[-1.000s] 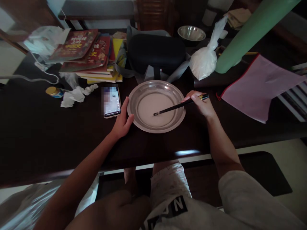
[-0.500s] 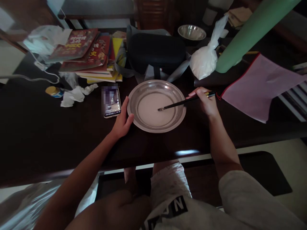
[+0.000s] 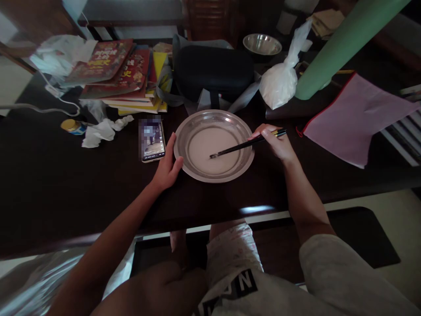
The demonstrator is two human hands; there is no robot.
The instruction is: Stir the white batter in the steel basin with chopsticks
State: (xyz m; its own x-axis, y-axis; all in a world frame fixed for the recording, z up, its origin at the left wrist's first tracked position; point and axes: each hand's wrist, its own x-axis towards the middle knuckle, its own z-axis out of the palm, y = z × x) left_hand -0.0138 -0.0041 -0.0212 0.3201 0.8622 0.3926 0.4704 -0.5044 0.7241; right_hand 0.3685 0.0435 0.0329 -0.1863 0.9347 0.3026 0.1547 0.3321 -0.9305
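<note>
Right hand [image 3: 275,144] grips chopsticks [image 3: 245,145], tips in the plate [image 3: 184,131]; left hand [image 3: 168,164] cups its rim.

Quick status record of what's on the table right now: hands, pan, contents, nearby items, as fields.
left hand: open, resting against the left rim of the metal pan
right hand: closed on the chopsticks
chopstick tips: down in the pan, near its middle
pan contents: thin whitish liquid
phone: flat on the table, just left of the pan, screen lit
behind pan: black case, tied white bag
</note>
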